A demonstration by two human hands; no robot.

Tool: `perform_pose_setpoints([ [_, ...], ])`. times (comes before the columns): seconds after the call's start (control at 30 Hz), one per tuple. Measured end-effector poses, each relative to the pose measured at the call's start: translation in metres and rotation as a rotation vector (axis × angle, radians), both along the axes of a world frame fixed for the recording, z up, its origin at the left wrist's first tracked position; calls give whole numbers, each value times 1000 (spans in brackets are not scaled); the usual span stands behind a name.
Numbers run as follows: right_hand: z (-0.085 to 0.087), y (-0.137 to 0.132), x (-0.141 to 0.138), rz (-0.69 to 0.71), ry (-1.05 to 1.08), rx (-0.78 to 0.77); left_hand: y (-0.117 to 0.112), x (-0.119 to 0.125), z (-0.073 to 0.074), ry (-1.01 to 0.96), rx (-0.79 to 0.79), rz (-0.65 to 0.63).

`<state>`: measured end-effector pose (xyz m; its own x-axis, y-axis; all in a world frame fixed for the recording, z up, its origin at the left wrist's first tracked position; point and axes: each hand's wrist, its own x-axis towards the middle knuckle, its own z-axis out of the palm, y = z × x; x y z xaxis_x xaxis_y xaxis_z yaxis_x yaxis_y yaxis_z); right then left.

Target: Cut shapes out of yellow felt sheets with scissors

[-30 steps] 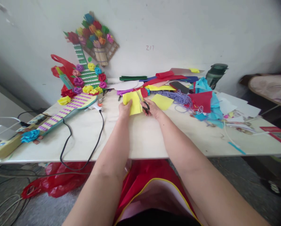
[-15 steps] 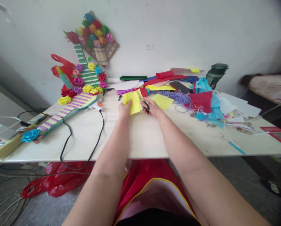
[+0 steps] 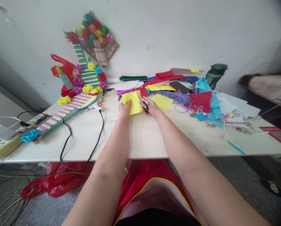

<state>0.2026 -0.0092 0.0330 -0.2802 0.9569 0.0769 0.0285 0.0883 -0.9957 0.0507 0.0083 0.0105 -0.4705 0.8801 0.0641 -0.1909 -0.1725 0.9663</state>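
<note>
My left hand pinches a yellow sheet at its lower left edge, holding it just above the white table. My right hand is closed on the black handles of a pair of scissors, whose blades point up and away into the sheet's right side. A second yellow piece lies flat just right of my right hand.
A heap of red, blue and white paper scraps and purple string fills the back right. A paper-flower craft and a glue gun with black cord sit on the left. A dark bottle stands by the wall.
Both hands and the yellow sheet have crept a little away from me; the scissors stay in the sheet's right side.
</note>
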Motion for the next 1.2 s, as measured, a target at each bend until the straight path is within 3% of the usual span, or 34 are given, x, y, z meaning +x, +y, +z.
perform_pose_setpoints([
  [0.63, -2, 3, 5, -11, 8, -30, 3, 0, -4, 12, -2, -102],
  [1.2, -4, 6, 4, -43, 53, -14, -1, 2, 0, 7, -6, -53],
])
